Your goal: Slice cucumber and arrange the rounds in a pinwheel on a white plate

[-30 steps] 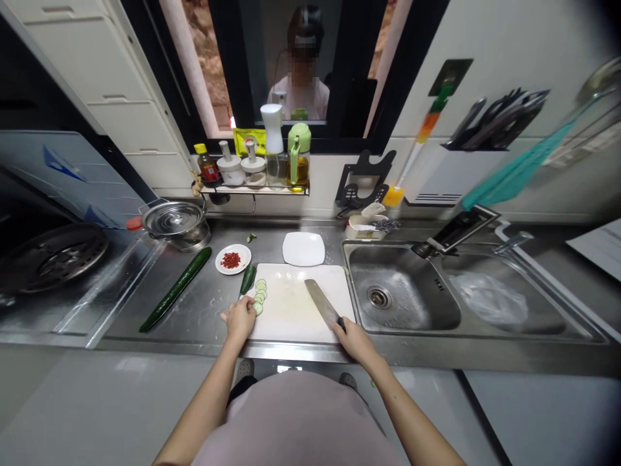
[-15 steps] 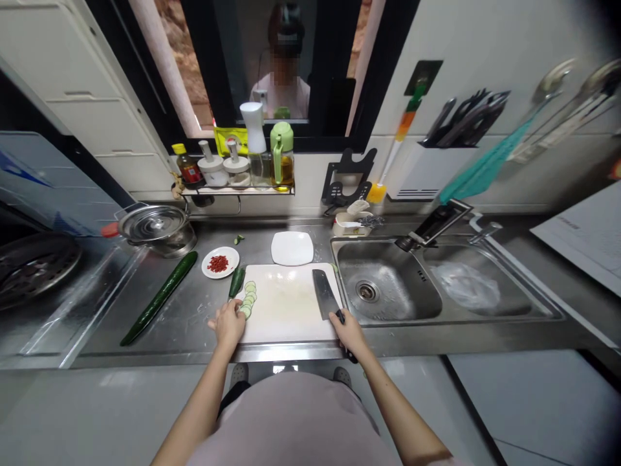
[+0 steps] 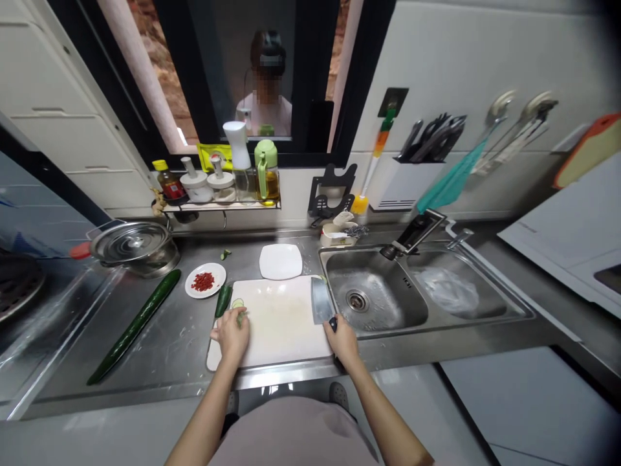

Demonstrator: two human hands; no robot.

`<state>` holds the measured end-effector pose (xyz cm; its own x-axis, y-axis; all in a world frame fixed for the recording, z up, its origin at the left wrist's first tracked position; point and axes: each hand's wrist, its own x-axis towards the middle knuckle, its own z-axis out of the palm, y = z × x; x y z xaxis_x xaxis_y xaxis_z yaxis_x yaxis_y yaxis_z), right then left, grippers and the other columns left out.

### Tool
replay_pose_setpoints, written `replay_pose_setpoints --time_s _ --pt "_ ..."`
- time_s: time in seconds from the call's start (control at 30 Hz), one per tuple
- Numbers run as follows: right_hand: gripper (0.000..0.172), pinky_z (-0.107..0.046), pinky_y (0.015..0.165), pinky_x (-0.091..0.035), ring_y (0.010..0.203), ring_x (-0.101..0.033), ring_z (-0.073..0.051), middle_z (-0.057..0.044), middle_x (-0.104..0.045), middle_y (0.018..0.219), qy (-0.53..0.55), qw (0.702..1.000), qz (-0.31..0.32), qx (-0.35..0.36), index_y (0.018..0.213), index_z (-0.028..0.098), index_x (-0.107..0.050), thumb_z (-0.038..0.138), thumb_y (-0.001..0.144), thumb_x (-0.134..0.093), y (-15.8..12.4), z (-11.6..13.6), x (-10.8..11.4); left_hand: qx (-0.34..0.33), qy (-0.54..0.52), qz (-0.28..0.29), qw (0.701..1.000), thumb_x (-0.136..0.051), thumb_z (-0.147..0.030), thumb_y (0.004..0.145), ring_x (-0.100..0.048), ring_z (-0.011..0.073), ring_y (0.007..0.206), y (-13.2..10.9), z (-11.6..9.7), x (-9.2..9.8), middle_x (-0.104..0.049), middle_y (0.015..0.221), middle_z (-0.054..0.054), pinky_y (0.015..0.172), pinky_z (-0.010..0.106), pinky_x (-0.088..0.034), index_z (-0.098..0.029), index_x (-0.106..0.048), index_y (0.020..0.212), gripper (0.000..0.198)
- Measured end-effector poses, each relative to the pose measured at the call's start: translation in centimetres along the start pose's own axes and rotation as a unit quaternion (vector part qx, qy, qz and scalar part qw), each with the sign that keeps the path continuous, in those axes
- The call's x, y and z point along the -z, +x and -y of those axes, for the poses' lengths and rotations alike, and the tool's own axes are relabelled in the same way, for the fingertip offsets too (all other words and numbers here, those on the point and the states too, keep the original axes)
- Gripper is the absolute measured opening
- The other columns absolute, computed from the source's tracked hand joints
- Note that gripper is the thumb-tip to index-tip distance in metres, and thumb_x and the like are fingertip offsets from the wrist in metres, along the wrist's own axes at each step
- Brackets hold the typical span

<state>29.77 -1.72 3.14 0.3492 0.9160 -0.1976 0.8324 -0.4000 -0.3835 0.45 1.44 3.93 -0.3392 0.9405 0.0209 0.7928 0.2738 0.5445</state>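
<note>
A white cutting board (image 3: pixel 281 323) lies on the steel counter. Over its left part, my left hand (image 3: pixel 233 333) has its fingers bent around pale green cucumber slices (image 3: pixel 237 303), covering most of them. A short piece of cucumber (image 3: pixel 223 301) rests at the board's left edge, just beyond that hand. At the right side, my right hand (image 3: pixel 343 338) is closed on the black handle of a cleaver (image 3: pixel 321 301), whose blade lies over the board's right edge area. Behind the board is a white square plate (image 3: pixel 280 261). Chopped red pieces (image 3: pixel 202 281) fill the middle of a round plate (image 3: pixel 191 289).
A whole cucumber (image 3: pixel 136 328) lies on the left of the counter near a lidded steel pot (image 3: pixel 155 257). To the right is a double sink (image 3: pixel 378 317) with a black faucet (image 3: pixel 412 234). Bottles and jars stand on a wall rack (image 3: pixel 218 206).
My left hand has moved onto the slices from the board's left edge and now covers most of them. The cleaver's blade has turned slightly. The whole view has shifted.
</note>
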Motion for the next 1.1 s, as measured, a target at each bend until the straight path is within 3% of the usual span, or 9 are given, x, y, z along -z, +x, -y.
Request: replay_pose_setpoints --time_s 0.17,0.33,0.47,0.6,0.77,0.93,1.1 --pt "0.038 -0.028 0.08 -0.041 0.102 -0.062 -0.023 -0.015 -0.061 0.12 -0.056 0.998 0.009 -0.001 0.121 0.013 -0.054 0.037 0.094 -0.042 -0.5 0.6 0.8 -0.008 -0.018 0.033 0.999 -0.05 -0.024 0.083 -0.05 0.0277 0.11 0.5 -1.7 -1.3 -0.063 0.117 0.007 0.094 0.043 -0.028 -0.026 -0.067 0.103 0.027" --pt "0.037 -0.028 0.076 -0.042 0.099 -0.063 -0.023 -0.013 -0.061 0.118 -0.111 0.993 0.036 -0.014 0.12 0.018 -0.055 0.04 0.094 -0.042 -0.9 1.0 1.2 0.002 -0.041 0.043 0.998 -0.05 -0.025 0.082 -0.051 0.0276 0.111 1.9 -3.3 -2.3 -0.065 0.114 0.008 0.094 0.042 -0.031 -0.025 -0.067 0.102 0.027" --pt "0.045 -0.031 0.079 -0.041 0.105 -0.058 -0.026 -0.013 -0.059 0.118 -0.116 0.993 0.012 -0.002 0.127 0.019 -0.052 0.047 0.092 -0.043 -0.2 0.8 1.8 0.005 -0.041 0.046 0.998 -0.05 -0.025 0.082 -0.052 0.028 0.11 3.6 -4.0 -3.1 -0.064 0.117 0.008 0.094 0.043 -0.031 -0.025 -0.067 0.105 0.029" --pt "0.046 -0.03 0.086 -0.039 0.111 -0.052 -0.026 -0.013 -0.058 0.118 -0.089 0.993 -0.037 0.066 0.128 0.019 -0.053 0.046 0.093 -0.041 3.1 1.9 3.5 0.002 -0.008 0.056 0.998 -0.051 -0.027 0.081 -0.052 0.0297 0.111 5.9 -4.5 -4.0 -0.061 0.123 0.008 0.093 0.046 -0.032 -0.028 -0.064 0.114 0.035" --pt "0.043 -0.033 0.091 -0.036 0.111 -0.051 -0.027 -0.014 -0.061 0.119 -0.083 0.989 -0.042 0.116 0.126 0.016 -0.057 0.04 0.094 -0.04 9.5 6.3 4.6 -0.011 0.048 0.056 0.997 -0.049 -0.03 0.082 -0.048 0.0329 0.117 9.3 -5.6 -5.3 -0.059 0.128 0.012 0.092 0.05 -0.033 -0.027 -0.056 0.127 0.045" --pt "0.039 -0.04 0.095 -0.032 0.118 -0.049 -0.03 -0.014 -0.063 0.121 -0.121 0.988 0.012 0.1 0.119 0.017 -0.061 0.038 0.091 -0.044 14.4 9.9 3.0 -0.007 0.075 0.076 0.994 -0.049 -0.035 0.083 -0.048 0.0355 0.119 11.8 -6.2 -6.6 -0.063 0.124 0.012 0.093 0.053 -0.031 -0.027 -0.053 0.13 0.048" --pt "0.039 -0.046 0.101 -0.027 0.118 -0.051 -0.032 -0.016 -0.066 0.117 -0.116 0.987 0.039 0.1 0.12 0.015 -0.061 0.035 0.091 -0.043 16.5 11.2 1.3 0.0 0.057 0.1 0.993 -0.049 -0.034 0.082 -0.053 0.0351 0.114 13.1 -6.4 -7.5 -0.068 0.116 0.009 0.092 0.052 -0.033 -0.029 -0.057 0.126 0.045"
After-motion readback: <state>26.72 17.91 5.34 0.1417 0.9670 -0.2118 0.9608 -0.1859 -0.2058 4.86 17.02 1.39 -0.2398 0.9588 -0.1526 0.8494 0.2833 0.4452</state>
